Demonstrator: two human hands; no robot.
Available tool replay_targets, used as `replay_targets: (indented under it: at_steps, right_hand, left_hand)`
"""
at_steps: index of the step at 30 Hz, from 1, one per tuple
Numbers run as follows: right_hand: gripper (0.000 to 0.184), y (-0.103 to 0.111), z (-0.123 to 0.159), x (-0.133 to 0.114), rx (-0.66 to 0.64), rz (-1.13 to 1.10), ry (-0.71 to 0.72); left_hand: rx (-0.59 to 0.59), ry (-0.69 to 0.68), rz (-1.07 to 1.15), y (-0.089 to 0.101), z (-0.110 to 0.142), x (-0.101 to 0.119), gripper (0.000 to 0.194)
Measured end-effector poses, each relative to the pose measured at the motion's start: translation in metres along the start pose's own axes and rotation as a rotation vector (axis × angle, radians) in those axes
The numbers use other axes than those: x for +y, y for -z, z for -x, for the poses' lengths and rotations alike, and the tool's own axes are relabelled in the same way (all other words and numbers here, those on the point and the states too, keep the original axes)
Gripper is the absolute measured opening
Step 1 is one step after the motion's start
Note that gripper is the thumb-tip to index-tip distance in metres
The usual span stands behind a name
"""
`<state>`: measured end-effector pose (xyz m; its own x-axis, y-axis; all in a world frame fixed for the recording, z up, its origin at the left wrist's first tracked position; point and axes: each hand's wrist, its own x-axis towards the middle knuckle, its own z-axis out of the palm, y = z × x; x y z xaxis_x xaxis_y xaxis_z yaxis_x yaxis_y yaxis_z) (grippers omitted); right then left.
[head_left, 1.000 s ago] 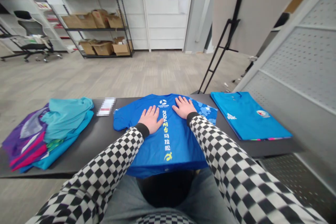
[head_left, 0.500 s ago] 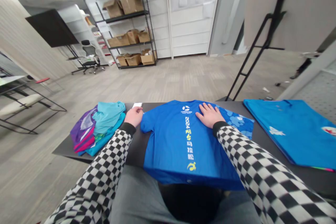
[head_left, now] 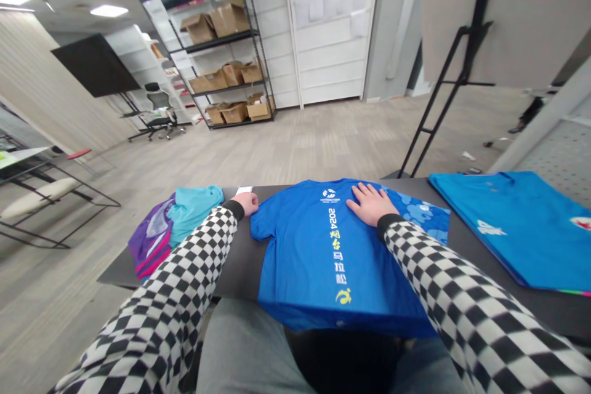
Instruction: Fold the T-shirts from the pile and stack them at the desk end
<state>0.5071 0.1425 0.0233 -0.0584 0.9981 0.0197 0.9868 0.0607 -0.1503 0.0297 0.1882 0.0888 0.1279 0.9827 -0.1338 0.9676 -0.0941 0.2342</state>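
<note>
A blue T-shirt point(head_left: 305, 258) lies spread on the dark table, printed with white and yellow lettering down its middle. My right hand point(head_left: 372, 204) rests flat on its upper right part, fingers spread. At the shirt's left sleeve, my left hand point(head_left: 248, 203) is closed, with its fingertips mostly hidden at the sleeve's outer corner. Just behind that hand, a small white item point(head_left: 244, 189) shows in part. The shirt's lower edge hangs over the table's near side, above my lap.
Left on the table point(head_left: 237, 258) is a crumpled pile of turquoise and purple clothes point(head_left: 191, 209), partly behind my left forearm. Folded blue shirts point(head_left: 530, 228) lie at the right. Beyond stand a black easel-like stand point(head_left: 443, 86) and a shelf with cardboard boxes point(head_left: 233, 111).
My left hand has left the shirt's middle for its left sleeve and closed there. My right hand stays flat on the shirt. The view has swung left and up.
</note>
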Motion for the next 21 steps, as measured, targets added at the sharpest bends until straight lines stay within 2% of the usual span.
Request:
replay_targets:
  at_steps: [2,5,9,12,15,21]
  right_hand:
    - [0.085,0.002,0.002,-0.001,-0.002,-0.004,0.002]
    - [0.085,0.005,0.003,-0.002,-0.004,-0.004,0.005]
    - [0.086,0.004,0.003,-0.002,-0.013,-0.002,0.002]
    - [0.084,0.002,0.001,-0.001,-0.012,-0.01,0.0]
    - [0.084,0.0,0.0,-0.001,-0.015,-0.017,-0.002]
    - [0.085,0.002,0.001,-0.001,-0.01,-0.014,-0.001]
  left_hand:
    - [0.001,-0.009,0.007,0.003,-0.001,-0.003,0.013]
    - [0.025,0.01,0.004,0.009,-0.001,-0.014,0.022]
    - [0.113,0.136,-0.077,0.013,-0.002,-0.031,0.035]
    - [0.143,0.277,-0.14,0.009,-0.002,-0.042,0.06]
    - [0.097,0.363,-0.156,-0.001,-0.001,-0.047,0.076]
    - [0.075,0.403,-0.13,-0.011,-0.003,-0.054,0.076]
